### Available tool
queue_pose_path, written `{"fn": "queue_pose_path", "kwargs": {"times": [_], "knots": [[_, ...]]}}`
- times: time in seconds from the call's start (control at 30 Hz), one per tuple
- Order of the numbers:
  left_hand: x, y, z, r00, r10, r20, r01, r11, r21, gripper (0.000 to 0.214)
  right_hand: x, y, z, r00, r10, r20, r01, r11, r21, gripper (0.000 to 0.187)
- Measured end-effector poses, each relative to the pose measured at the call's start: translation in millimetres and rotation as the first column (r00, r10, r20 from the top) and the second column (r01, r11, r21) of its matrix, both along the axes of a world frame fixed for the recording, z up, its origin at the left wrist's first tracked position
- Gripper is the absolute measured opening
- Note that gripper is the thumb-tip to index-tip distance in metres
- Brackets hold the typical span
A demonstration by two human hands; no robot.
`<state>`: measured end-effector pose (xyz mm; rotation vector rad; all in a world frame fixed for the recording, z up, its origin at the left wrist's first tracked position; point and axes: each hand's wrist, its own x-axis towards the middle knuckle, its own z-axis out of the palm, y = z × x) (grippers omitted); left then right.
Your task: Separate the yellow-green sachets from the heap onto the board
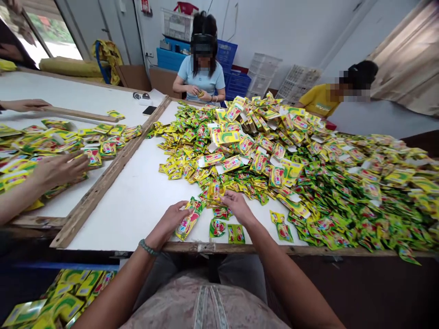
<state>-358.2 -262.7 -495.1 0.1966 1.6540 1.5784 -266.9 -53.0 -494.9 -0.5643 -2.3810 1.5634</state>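
Observation:
My left hand (173, 219) is closed on a small stack of yellow-green sachets (188, 222) near the front edge of the white table (137, 201). My right hand (236, 205) reaches to the foot of the big sachet pile (302, 169), fingers curled on a sachet (215, 192) there. Two loose green sachets (226, 230) lie just in front of my hands.
A wooden strip (113, 169) divides my table from the left one, where another person's hand (56, 171) rests on sachets. Two people sit at the far side. A phone (149, 110) lies far left. Sachets fill a container (51, 299) by my left knee.

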Motion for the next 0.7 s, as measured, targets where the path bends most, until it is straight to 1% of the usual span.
{"fn": "queue_pose_path", "kwargs": {"times": [0.03,0.07,0.1,0.13,0.2,0.27,0.3,0.37,0.43,0.5,0.53,0.57,0.63,0.67,0.7], "knots": [[0.1,0.3,-1.0,1.0,0.0,0.003,0.0,1.0,-0.009,0.045,-0.4,-8.4,0.2,0.999,0.038,-0.007,-0.038,0.991,-0.131,0.03],[0.3,0.7,-1.7,1.0,-0.001,0.01,0.001,1.0,-0.018,0.046,-1.2,-15.5,0.8,0.998,0.061,-0.015,-0.063,0.975,-0.215,0.031],[0.6,1.1,-2.1,1.0,-0.004,0.021,0.004,1.0,-0.024,0.047,-2.3,-20.9,1.8,0.997,0.072,-0.024,-0.076,0.964,-0.253,0.031],[0.9,1.2,-2.3,1.0,-0.008,0.03,0.008,1.0,-0.024,0.048,-3.4,-24.6,3.0,0.997,0.077,-0.032,-0.082,0.963,-0.255,0.032],[1.5,0.1,-1.9,0.999,-0.016,0.035,0.016,1.0,0.001,0.049,-4.8,-27.4,6.3,0.994,0.109,-0.028,-0.112,0.977,-0.182,0.031],[1.7,-2.8,-1.2,0.999,-0.025,0.021,0.025,0.999,0.039,0.051,-4.7,-26.8,10.6,0.984,0.176,0.023,-0.175,0.984,-0.036,0.028],[1.5,-4.7,-0.9,0.999,-0.034,0.006,0.033,0.998,0.055,0.052,-4.3,-26.3,13.1,0.977,0.205,0.06,-0.209,0.976,0.062,0.027],[0.6,-8.3,-0.4,0.997,-0.065,-0.032,0.067,0.995,0.068,0.056,-3.2,-26.5,19.0,0.962,0.239,0.134,-0.267,0.928,0.262,0.024],[-0.8,-10.8,-0.3,0.992,-0.1,-0.081,0.105,0.993,0.056,0.059,-2.6,-28.5,25.5,0.948,0.253,0.191,-0.311,0.857,0.41,0.023],[-2.2,-11.5,-0.6,0.984,-0.124,-0.126,0.129,0.991,0.029,0.06,-3.0,-31.6,31.3,0.937,0.267,0.224,-0.344,0.806,0.482,0.019],[-2.7,-11.2,-0.9,0.982,-0.133,-0.137,0.137,0.99,0.02,0.06,-3.6,-33.2,33.5,0.938,0.271,0.217,-0.345,0.794,0.501,0.013],[-3.2,-10.6,-1.4,0.98,-0.139,-0.14,0.143,0.99,0.018,0.059,-4.4,-34.7,35.2,0.943,0.271,0.192,-0.332,0.79,0.515,0.013],[-3.8,-9.2,-2.5,0.981,-0.147,-0.129,0.151,0.988,0.018,0.056,-6.2,-36.9,36.4,0.951,0.28,0.128,-0.304,0.793,0.528,0.035],[-4.1,-8.6,-3.1,0.982,-0.144,-0.121,0.147,0.989,0.016,0.056,-7.0,-37.4,36.2,0.951,0.291,0.107,-0.302,0.794,0.528,0.043],[-4.3,-8.2,-3.5,0.984,-0.134,-0.116,0.136,0.991,0.01,0.056,-7.7,-37.6,35.5,0.95,0.296,0.097,-0.302,0.795,0.526,0.045]]}}
